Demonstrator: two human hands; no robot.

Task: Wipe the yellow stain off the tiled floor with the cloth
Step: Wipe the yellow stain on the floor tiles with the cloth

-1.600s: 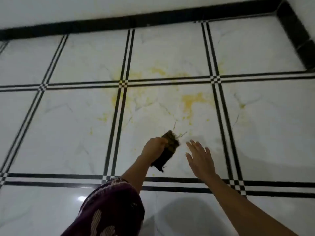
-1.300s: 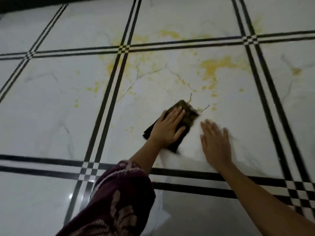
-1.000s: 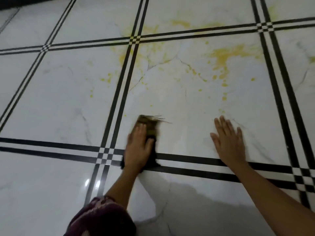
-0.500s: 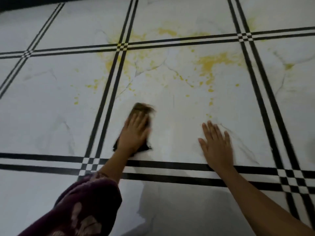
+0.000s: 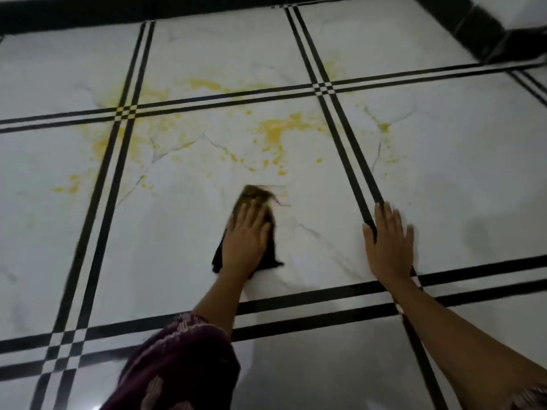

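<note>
My left hand [image 5: 245,241] lies flat on a dark cloth [image 5: 254,196] and presses it to the white tile; the cloth's frayed brownish end sticks out past the fingertips. Beyond it spreads the yellow stain [image 5: 278,133], a thick patch with splashes on the same tile. More yellow smears [image 5: 103,143] cross the black tile lines to the left, and faint specks [image 5: 384,128] dot the tile to the right. My right hand [image 5: 389,241] rests palm down on the floor, fingers spread, over a black line, holding nothing.
The floor is white marble-look tile [image 5: 183,247] with double black border lines [image 5: 296,303]. A black skirting band [image 5: 207,7] runs along the far wall and turns at the right corner [image 5: 479,28]. My dark patterned sleeve [image 5: 177,365] fills the lower middle.
My left hand has slid the cloth to the right across the tile, from beside the left black lines to the tile's middle. My right hand stays planted on the floor.
</note>
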